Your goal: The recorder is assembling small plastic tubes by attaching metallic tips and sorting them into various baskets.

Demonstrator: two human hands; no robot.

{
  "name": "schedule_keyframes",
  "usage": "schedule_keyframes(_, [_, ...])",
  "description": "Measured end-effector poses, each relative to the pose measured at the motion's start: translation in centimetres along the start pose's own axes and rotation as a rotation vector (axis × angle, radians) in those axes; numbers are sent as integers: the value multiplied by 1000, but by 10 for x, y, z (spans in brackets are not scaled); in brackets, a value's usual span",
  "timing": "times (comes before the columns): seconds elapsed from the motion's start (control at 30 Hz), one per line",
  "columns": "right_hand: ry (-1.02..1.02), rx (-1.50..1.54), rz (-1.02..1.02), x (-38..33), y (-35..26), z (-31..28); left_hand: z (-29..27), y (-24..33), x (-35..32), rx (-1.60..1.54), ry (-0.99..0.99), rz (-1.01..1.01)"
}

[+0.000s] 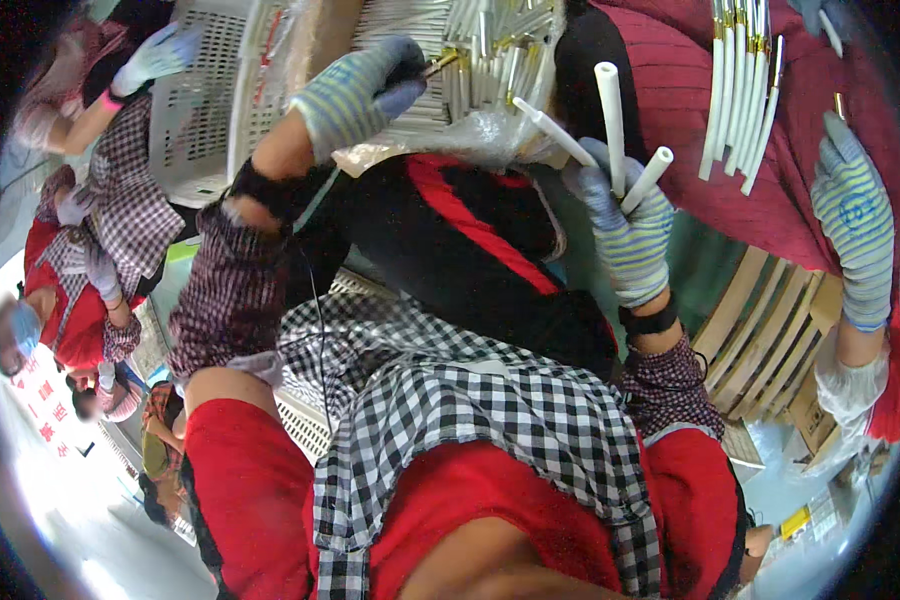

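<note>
My left hand (pixel 355 98), in a striped knit glove, reaches over a box of many white and silvery rods (pixel 395 105). Its fingers are closed on a gold-coloured rod end (pixel 442 62); the rest of that piece cannot be made out. My right hand (pixel 625 225), gloved alike, is wrapped round a few white rods. One rod (pixel 609 120) stands up with a round, hollow-looking end, a shorter rod (pixel 650 178) leans right, and a thinner rod (pixel 555 132) with a narrow tip points up and left.
On a dark red cloth (pixel 670 110) at right lie several white rods with gold bands (pixel 742 95). A co-worker's gloved hand (pixel 855 220) holds a gold-tipped piece there. White plastic crates (pixel 195 110) stand left of the box; slatted wood (pixel 760 330) is at lower right. Other people work at far left.
</note>
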State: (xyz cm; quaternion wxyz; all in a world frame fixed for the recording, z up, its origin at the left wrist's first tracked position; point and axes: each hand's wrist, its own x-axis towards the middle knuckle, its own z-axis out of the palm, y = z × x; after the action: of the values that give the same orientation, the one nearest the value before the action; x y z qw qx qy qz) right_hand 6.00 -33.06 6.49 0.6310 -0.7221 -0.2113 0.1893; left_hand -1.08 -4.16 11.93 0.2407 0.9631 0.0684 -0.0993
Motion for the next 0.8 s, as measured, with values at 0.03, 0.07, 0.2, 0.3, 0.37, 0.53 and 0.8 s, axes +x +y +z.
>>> schedule_keyframes(0.03, [-3,28,0,2,-4,-2,-6,8,-16,-262,62,5])
schedule_keyframes(0.07, [1,-215,-205,6,-5,-7,-10,16,-31,-253,83,2])
schedule_keyframes(0.2, [-81,-403,-635,27,-42,1,-19,35,-83,-450,167,88])
schedule_keyframes(0.3, [-181,-631,-868,26,-81,12,-30,42,-116,-571,138,64])
schedule_keyframes(0.37, [-254,-704,-1017,22,-101,25,-28,31,-134,-479,126,67])
schedule_keyframes(0.53, [-277,-788,-1087,5,-130,34,-18,15,-175,-663,217,-28])
schedule_keyframes(0.8, [-367,-1022,-1239,-2,-145,45,-10,14,-194,-732,122,27])
